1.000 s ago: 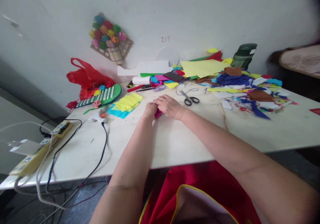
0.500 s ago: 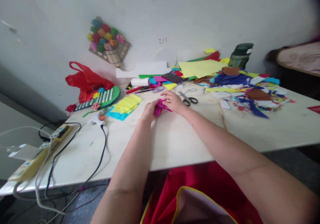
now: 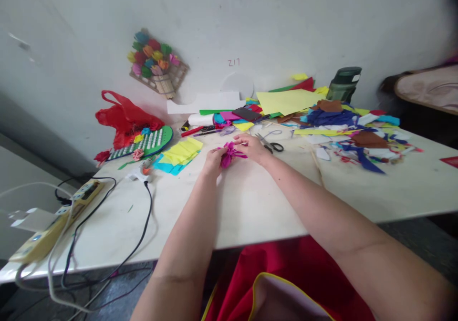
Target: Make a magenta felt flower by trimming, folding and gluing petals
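Between my hands, above the middle of the white table (image 3: pixel 261 197), is a magenta paper flower (image 3: pixel 228 158) with ruffled, spread petals. My left hand (image 3: pixel 214 160) grips it from the left, its fingertips partly hidden by the petals. On the other side my right hand (image 3: pixel 251 148) has its fingers bent and pinching at the petals. Just beyond the right wrist lie black-handled scissors (image 3: pixel 275 147). Yellow paper sheets (image 3: pixel 183 150) rest on blue paper (image 3: pixel 171 168), left of my left hand.
A white glue gun (image 3: pixel 140 172) and its cord lie at left, near a power strip (image 3: pixel 57 221). Behind stand a red plastic bag (image 3: pixel 121 116) and a green board with flowers (image 3: pixel 162 139). Paper scraps (image 3: pixel 332 118) and a dark green bottle (image 3: pixel 343 83) are at right.
The flower's petals are more spread and show more between my hands. My right hand's fingers have come down lower, closer over the flower.
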Available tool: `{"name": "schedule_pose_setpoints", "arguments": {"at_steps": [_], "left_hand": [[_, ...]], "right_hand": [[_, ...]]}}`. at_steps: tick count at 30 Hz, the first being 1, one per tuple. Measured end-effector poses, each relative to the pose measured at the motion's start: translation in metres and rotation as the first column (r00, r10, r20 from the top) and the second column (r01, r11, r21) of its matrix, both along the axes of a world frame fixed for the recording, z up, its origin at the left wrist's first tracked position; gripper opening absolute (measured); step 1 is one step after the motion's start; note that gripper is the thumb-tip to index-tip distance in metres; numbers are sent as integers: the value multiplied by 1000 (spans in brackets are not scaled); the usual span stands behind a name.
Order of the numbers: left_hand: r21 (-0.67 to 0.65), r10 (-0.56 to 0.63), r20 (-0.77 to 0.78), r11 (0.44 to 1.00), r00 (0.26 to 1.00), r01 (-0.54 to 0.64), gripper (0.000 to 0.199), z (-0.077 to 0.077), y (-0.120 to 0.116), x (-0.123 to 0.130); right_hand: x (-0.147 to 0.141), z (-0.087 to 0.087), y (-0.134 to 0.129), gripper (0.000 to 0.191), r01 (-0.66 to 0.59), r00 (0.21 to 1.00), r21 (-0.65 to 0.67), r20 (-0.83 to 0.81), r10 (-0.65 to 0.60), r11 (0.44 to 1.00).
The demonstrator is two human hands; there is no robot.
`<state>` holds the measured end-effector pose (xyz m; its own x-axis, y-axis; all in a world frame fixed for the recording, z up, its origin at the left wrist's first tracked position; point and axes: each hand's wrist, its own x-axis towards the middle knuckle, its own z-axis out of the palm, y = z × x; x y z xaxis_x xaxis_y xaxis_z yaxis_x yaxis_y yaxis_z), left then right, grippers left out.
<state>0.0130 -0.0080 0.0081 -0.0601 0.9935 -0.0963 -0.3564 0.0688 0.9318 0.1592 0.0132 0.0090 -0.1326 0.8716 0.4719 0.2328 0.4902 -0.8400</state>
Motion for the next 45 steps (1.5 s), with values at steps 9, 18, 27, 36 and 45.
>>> {"name": "schedule_pose_setpoints", "arguments": {"at_steps": [9, 18, 27, 36, 45], "left_hand": [[101, -51, 2, 994, 999, 51, 19, -5, 3, -3], [-62, -40, -132, 998, 990, 32, 24, 7, -3, -5], [-22, -124, -196, 992, 973, 122, 32, 3, -4, -10], [94, -88, -215, 989, 973, 111, 32, 4, -9, -12], [133, 75, -60, 989, 995, -67, 30, 6, -5, -10]], "right_hand": [[1, -4, 3, 7, 24, 992, 161, 120, -43, 987], [4, -2, -1, 8, -62, 974, 243, 226, 6, 968], [7, 0, -2, 8, -97, 968, 281, 249, 25, 955], [10, 3, -4, 6, -148, 982, 211, 145, 118, 966], [12, 3, 1, 72, 17, 956, -282, -276, -98, 959]]}}
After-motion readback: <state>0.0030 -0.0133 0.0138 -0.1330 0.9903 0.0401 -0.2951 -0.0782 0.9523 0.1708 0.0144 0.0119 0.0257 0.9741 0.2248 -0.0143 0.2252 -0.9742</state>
